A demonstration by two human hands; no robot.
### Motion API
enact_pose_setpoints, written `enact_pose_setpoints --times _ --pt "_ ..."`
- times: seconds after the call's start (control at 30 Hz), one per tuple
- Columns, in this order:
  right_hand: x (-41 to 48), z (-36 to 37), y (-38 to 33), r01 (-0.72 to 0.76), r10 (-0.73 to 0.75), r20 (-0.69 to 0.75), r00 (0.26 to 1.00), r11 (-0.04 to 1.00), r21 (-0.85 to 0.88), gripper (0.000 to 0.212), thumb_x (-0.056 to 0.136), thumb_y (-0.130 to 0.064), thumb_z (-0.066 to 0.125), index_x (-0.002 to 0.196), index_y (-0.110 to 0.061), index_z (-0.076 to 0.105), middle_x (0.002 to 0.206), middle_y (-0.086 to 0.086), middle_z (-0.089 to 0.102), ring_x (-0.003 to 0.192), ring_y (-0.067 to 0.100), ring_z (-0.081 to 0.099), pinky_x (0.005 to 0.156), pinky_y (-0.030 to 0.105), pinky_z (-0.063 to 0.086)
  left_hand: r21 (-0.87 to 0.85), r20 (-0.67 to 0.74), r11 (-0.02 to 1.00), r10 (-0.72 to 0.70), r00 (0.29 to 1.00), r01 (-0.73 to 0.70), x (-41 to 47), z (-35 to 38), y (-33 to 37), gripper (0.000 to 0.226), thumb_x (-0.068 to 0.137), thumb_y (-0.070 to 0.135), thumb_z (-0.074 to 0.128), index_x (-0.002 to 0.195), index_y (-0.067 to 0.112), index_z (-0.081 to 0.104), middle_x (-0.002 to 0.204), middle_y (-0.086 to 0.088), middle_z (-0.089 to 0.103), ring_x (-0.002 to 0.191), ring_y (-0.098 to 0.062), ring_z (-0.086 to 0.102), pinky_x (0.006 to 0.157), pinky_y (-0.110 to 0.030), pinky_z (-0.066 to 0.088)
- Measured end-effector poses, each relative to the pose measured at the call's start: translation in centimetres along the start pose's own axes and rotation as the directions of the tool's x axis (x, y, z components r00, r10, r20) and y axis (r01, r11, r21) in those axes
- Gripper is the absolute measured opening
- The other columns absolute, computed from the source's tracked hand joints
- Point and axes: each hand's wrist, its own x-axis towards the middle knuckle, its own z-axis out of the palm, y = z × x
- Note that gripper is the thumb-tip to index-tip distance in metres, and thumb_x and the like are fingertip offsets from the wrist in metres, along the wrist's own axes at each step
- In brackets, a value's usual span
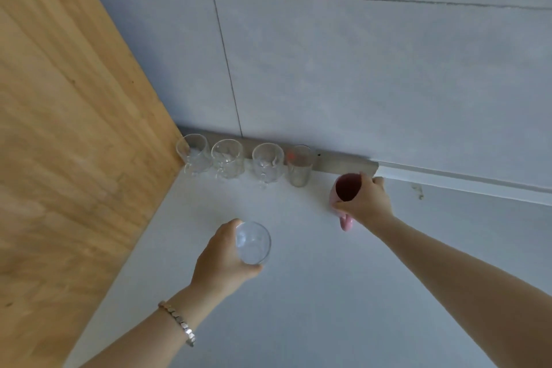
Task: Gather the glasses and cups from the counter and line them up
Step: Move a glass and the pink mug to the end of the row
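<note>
Nearest, the left hand (222, 260), a bracelet (179, 323) on its wrist, is wrapped around a clear glass (253, 243) above the white surface (328, 293). Farther off, the right hand (369, 200) grips a pink cup (343, 197) by its rim. Along the tiled wall (358, 69) stand four glasses in a row (248, 163), starting beside the wooden panel (59, 128).

Wooden panel (68, 134) at left, grey tiled wall (358, 69) behind, bracelet (179, 323) below.
</note>
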Motion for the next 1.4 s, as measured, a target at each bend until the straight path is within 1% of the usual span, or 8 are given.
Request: enact_pose_setpoints --times 0.47,0.57,0.67,0.73,0.83,0.93,1.1,1.4 --pt "6.7 1.7 -2.2 0.054 -0.049 -0.068 0.996 0.997 0.062 0.096 0.066 -0.039 0.081 0.137 -0.004 0.028 0.132 0.016 0.037 0.123 0.037 0.044 0.097 0.045 0.044 -0.075 -0.038 0.994 -0.08 0.996 0.077 0.3 0.9 1.5 0.071 0.058 0.029 0.078 0.121 0.032 0.044 0.114 0.019 0.048 0.113 -0.007 0.052 0.088 -0.02 0.043" --pt "5.7 1.3 -1.2 0.074 -0.065 -0.055 0.996 0.982 0.177 0.092 0.067 -0.038 0.081 0.134 -0.003 0.029 0.13 0.017 0.041 0.121 0.035 0.046 0.092 0.042 0.045 -0.092 -0.038 0.99 -0.11 0.993 0.106 -0.7 0.8 1.3 0.062 0.055 0.032 0.076 0.107 0.04 0.042 0.11 0.019 0.049 0.104 -0.004 0.052 0.072 -0.008 0.04" --pt "4.0 1.5 0.5 0.086 -0.089 0.028 0.996 0.992 0.092 0.087 0.07 -0.037 0.079 0.134 -0.002 0.031 0.125 0.019 0.051 0.112 0.036 0.054 0.087 0.039 0.048 -0.117 -0.05 0.984 -0.138 0.989 0.131 -1.1 0.1 0.3 0.061 0.056 0.029 0.078 0.103 0.041 0.041 0.109 0.015 0.053 0.099 -0.003 0.054 0.053 -0.001 0.042" --pt "2.7 2.0 1.5 0.058 -0.057 0.124 0.991 0.998 -0.003 0.079 0.075 -0.035 0.074 0.135 -0.004 0.033 0.12 0.017 0.058 0.104 0.033 0.059 0.083 0.036 0.05 -0.12 -0.073 0.983 -0.146 0.987 0.137 -0.9 -0.6 -0.8 0.063 0.059 0.025 0.081 0.107 0.037 0.043 0.11 0.013 0.054 0.102 -0.007 0.055 0.057 -0.001 0.042" --pt "-0.2 2.9 2.1 -0.039 0.046 0.263 0.964 0.999 -0.028 0.066 0.083 -0.024 0.065 0.139 -0.006 0.035 0.113 0.015 0.061 0.084 0.026 0.057 0.074 0.028 0.045 -0.056 -0.059 0.985 -0.165 0.985 0.161 0.2 -2.6 -2.9 0.084 0.06 0.027 0.083 0.132 0.026 0.038 0.125 0.01 0.049 0.123 -0.013 0.049 0.09 -0.018 0.038" --pt "-3.1 3.9 1.4 0.029 0.021 0.344 0.939 0.989 -0.142 0.045 0.087 -0.024 0.06 0.13 -0.013 0.051 0.121 0.009 0.061 0.095 0.022 0.059 0.085 0.026 0.046 0.028 -0.028 0.993 -0.118 0.993 0.119 2.8 -5.5 -5.2 0.089 0.061 0.027 0.083 0.137 0.017 0.038 0.14 0.0 0.046 0.129 -0.016 0.045 0.103 -0.027 0.036" --pt "-7.0 5.5 -1.8 0.166 -0.034 0.477 0.878 0.957 -0.237 0.034 0.091 -0.03 0.055 0.124 -0.021 0.056 0.12 0.001 0.063 0.088 0.011 0.053 0.082 0.018 0.042 0.123 -0.034 0.992 -0.03 0.999 0.034 8.2 -10.3 -8.1 0.076 0.064 0.024 0.082 0.129 0.01 0.045 0.129 -0.008 0.051 0.122 -0.024 0.05 0.092 -0.026 0.039" --pt "-11.8 9.1 -5.1 0.095 -0.01 0.444 0.896 0.981 -0.169 0.032 0.092 -0.031 0.052 0.123 -0.025 0.056 0.105 -0.006 0.059 0.091 0.009 0.053 0.086 0.02 0.043 0.149 -0.009 0.984 0.095 0.995 -0.093 13.9 -13.0 -10.7 0.056 0.055 0.011 0.079 0.105 0.006 0.055 0.105 -0.011 0.057 0.099 -0.03 0.057 0.073 -0.026 0.041"
